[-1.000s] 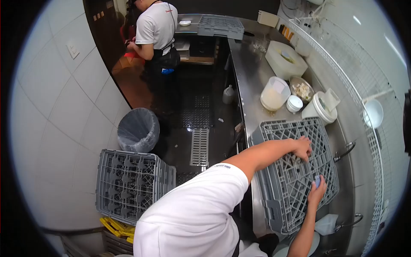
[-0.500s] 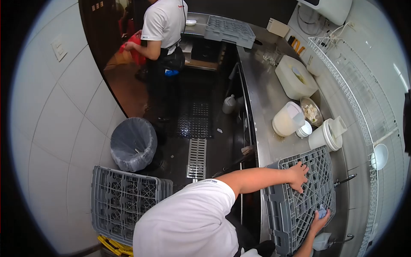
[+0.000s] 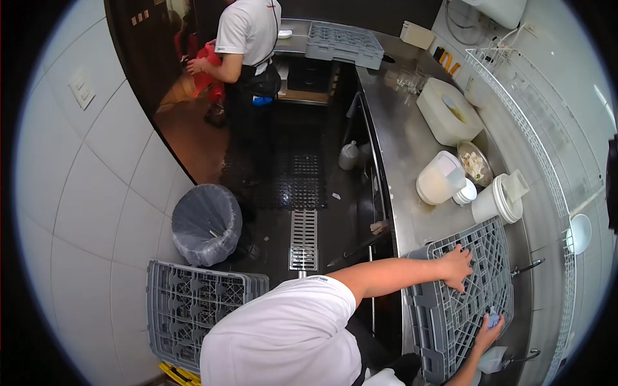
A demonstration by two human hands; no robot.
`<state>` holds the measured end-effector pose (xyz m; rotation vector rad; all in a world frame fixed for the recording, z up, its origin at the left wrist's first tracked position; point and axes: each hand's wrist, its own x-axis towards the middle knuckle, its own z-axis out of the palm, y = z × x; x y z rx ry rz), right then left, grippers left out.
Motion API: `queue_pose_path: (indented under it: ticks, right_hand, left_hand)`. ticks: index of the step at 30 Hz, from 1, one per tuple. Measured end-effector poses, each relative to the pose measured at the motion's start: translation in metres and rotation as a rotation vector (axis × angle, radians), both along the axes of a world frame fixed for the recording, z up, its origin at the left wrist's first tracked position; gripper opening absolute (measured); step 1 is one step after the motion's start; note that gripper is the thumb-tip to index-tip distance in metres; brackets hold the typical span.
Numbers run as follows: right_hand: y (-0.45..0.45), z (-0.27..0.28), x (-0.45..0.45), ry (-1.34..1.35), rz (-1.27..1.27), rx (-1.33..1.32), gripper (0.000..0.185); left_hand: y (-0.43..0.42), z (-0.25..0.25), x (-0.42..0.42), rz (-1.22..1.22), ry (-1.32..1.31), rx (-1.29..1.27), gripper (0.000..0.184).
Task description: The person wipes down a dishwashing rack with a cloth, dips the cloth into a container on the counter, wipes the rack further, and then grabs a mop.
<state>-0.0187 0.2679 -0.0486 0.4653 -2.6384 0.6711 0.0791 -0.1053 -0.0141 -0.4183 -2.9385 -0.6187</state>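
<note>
A grey plastic dish rack (image 3: 444,309) with an open grid top lies on the steel counter, stacked on what looks like another rack. My left hand (image 3: 456,269) rests on the grid with its fingers spread, holding nothing. At the rack's near right edge, my right hand (image 3: 490,331) has its fingers closed around a small crumpled light-blue cloth (image 3: 494,320). The cloth touches or lies just over the grid; I cannot tell which.
Beyond the rack stand a white bucket (image 3: 492,202), a cloudy pitcher (image 3: 440,177), a metal bowl (image 3: 473,164) and a plastic tub (image 3: 447,112). A lined bin (image 3: 206,225) and stacked racks (image 3: 199,309) are on the left. A co-worker (image 3: 248,38) handles something red.
My view has shifted slightly, so most things appear a little further right. Both my hands keep nearly the same places on the rack. The co-worker's hands on the red thing have moved slightly.
</note>
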Motion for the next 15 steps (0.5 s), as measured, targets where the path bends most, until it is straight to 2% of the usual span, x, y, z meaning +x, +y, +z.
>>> queue_pose_path:
  ticks: [11,14,15]
  right_hand:
    - [0.0004,-0.0039,-0.0011,0.015,-0.013,0.023,0.055]
    - [0.0051,-0.0106,-0.0069,0.060,-0.025,0.053,0.051]
    - [0.0064,-0.0107,-0.0104,0.014,-0.024,-0.014,0.049]
  left_hand:
    - [0.0001,0.0002,-0.0003,0.006,-0.022,0.011,0.073]
    - [-0.0004,-0.0005,-0.0008,0.004,-0.022,0.006,0.073]
    - [-0.0002,-0.0010,-0.0012,0.011,-0.014,0.010,0.072]
